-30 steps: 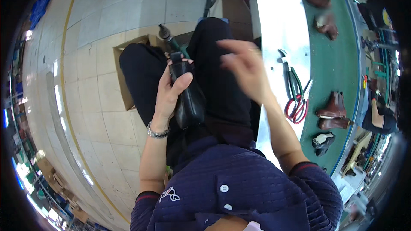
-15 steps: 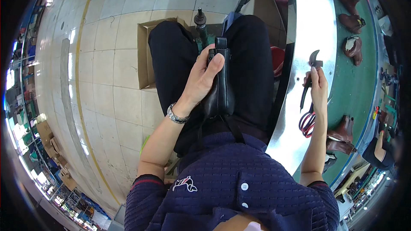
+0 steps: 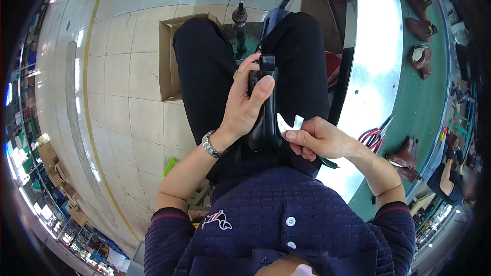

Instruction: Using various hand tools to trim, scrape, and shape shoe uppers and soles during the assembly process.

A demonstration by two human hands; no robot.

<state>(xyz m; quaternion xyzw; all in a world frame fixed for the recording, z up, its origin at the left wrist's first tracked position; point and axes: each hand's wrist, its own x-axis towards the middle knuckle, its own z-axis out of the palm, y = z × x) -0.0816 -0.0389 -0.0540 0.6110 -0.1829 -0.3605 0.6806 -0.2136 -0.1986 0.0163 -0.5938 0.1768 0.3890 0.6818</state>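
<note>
Between my thighs I hold a black leather boot [image 3: 266, 117], its pull tab pointing away from me. My left hand [image 3: 244, 105] is wrapped round the boot's upper part, thumb along its side. A pair of lasting pincers [image 3: 290, 125], with a shiny curved beak and a block-shaped hammer face, is gripped in my right hand [image 3: 319, 139]. The beak lies close beside the boot's right side; whether it touches, I cannot tell. A dark green handle end sticks out below my right hand.
To my right runs a metal ledge [image 3: 376, 61] beside a green conveyor [image 3: 409, 97] with several brown boots [image 3: 420, 60]. Red and black loops [image 3: 372, 138] lie on the ledge. A metal post [image 3: 239, 25] stands ahead, and a cardboard box [image 3: 166, 66] sits by my left leg.
My right hand has brought the pincers from above the metal ledge leftward and toward me, to the boot's side. My left hand keeps hold of the boot, which has shifted slightly nearer.
</note>
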